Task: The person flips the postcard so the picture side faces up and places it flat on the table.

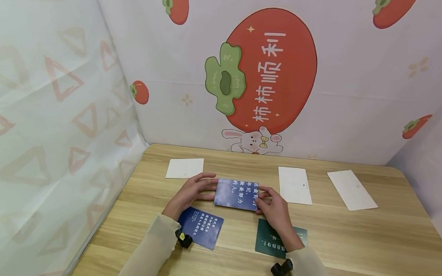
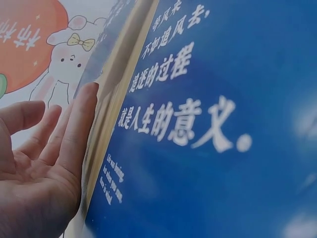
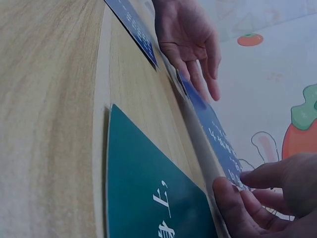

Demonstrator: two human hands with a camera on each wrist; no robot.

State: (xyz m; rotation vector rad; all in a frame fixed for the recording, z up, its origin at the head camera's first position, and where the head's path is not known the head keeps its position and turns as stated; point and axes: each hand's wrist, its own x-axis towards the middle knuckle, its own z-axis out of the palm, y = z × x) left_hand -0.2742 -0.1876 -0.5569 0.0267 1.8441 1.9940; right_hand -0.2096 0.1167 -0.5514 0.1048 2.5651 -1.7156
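A blue card (image 1: 235, 194) with white writing is held by its right end, tilted just over the table. The right hand (image 1: 275, 206) pinches it between thumb and fingers, as the right wrist view also shows (image 3: 267, 198). The left hand (image 1: 193, 191) has its fingers extended at the card's left end; the fingertips partly pass behind it in the right wrist view. A second blue card (image 1: 202, 227), with white writing, lies under the left wrist. Beneath the right forearm lies a dark green card (image 1: 269, 240), partly covered by the arm.
Three white cards lie farther back: one at left (image 1: 185, 168), one right of centre (image 1: 295, 185) and one at far right (image 1: 352, 190). The wooden table (image 1: 389, 245) meets a printed cloth backdrop (image 1: 345, 99) at its back edge. Another cloth (image 1: 54, 123) hangs at left.
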